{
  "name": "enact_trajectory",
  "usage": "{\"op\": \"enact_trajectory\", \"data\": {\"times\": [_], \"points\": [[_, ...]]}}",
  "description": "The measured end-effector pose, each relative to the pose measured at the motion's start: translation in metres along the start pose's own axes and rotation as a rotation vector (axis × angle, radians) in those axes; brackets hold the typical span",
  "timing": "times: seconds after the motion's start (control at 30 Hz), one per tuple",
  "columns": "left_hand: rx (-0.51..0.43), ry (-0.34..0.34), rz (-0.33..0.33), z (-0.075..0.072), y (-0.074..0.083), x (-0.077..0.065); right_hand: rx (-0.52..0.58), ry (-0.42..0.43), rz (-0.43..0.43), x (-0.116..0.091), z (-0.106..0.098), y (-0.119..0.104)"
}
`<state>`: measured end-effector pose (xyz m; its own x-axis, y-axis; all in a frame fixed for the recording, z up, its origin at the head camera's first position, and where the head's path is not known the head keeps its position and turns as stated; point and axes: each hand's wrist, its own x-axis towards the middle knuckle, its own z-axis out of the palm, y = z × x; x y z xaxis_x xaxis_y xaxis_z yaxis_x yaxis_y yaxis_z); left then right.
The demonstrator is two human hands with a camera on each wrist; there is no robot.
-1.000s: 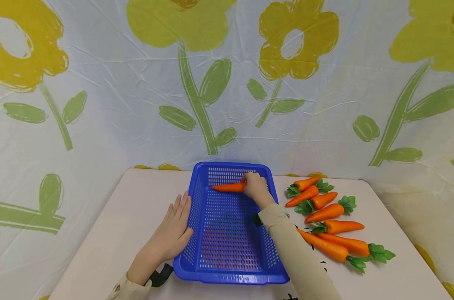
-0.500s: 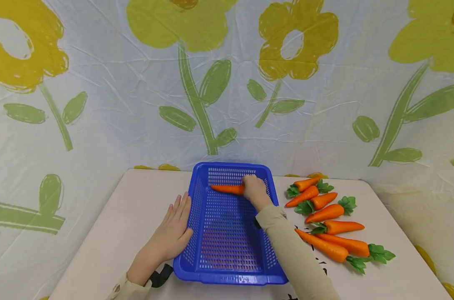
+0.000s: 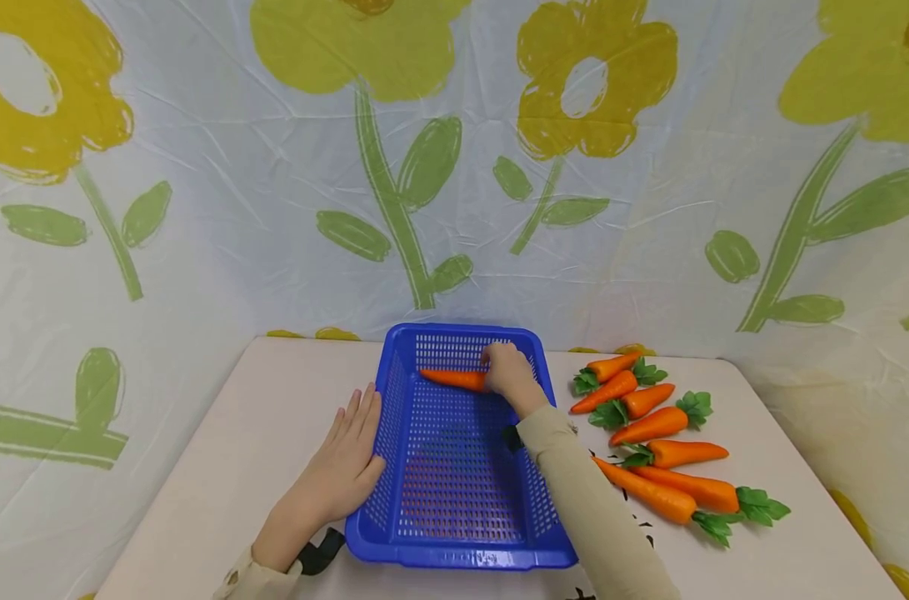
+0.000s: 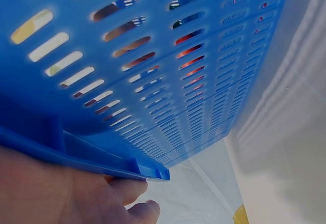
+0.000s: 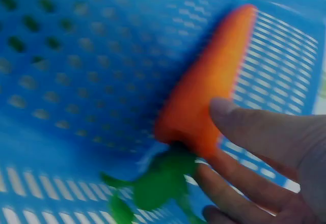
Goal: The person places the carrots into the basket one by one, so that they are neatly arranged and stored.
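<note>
In the head view, a blue perforated plastic basket (image 3: pixel 461 554) stands on the table. An orange carrot (image 3: pixel 454 380) lies crosswise near its far end, tip to the left. My right hand (image 3: pixel 510 375) reaches into the basket and holds the thick end. The right wrist view shows the thumb on one side of the carrot (image 5: pixel 209 81), the other fingers beneath it, and green leaves (image 5: pixel 165 178) hanging free at the base. My left hand (image 3: pixel 342 475) rests with straight fingers along the basket's left rim. From below, the left wrist view shows its fingertips (image 4: pixel 135 188) at the rim (image 4: pixel 76 165).
Right of the basket, several carrots (image 3: pixel 652 425) with green leaves lie in a loose column on the pale table (image 3: pixel 229 442). A flower-printed cloth (image 3: pixel 274 167) hangs behind the table. My right sleeve (image 3: pixel 596 500) crosses the basket's right rim.
My right hand dipped slightly at the carrot's thick end, then rose a little again. The carrot stays almost in place. My left hand has stayed at the rim.
</note>
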<state>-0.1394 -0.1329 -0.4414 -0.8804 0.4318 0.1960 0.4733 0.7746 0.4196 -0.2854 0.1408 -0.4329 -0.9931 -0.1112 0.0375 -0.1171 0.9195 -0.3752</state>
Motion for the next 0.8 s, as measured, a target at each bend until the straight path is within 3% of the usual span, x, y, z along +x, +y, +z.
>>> {"op": "enact_trajectory", "data": {"times": [0.3, 0.57, 0.8], "points": [[0.006, 0.004, -0.001, 0.0, 0.001, -0.002, 0.149, -0.023, 0.005, -0.006, -0.032, -0.007], [0.002, 0.003, -0.001, 0.0, 0.001, -0.001, 0.259, 0.011, -0.136, -0.02, -0.063, -0.008], [0.007, -0.003, -0.004, 0.0, 0.001, -0.002, 0.377, 0.048, -0.17, -0.048, -0.091, -0.012]]}}
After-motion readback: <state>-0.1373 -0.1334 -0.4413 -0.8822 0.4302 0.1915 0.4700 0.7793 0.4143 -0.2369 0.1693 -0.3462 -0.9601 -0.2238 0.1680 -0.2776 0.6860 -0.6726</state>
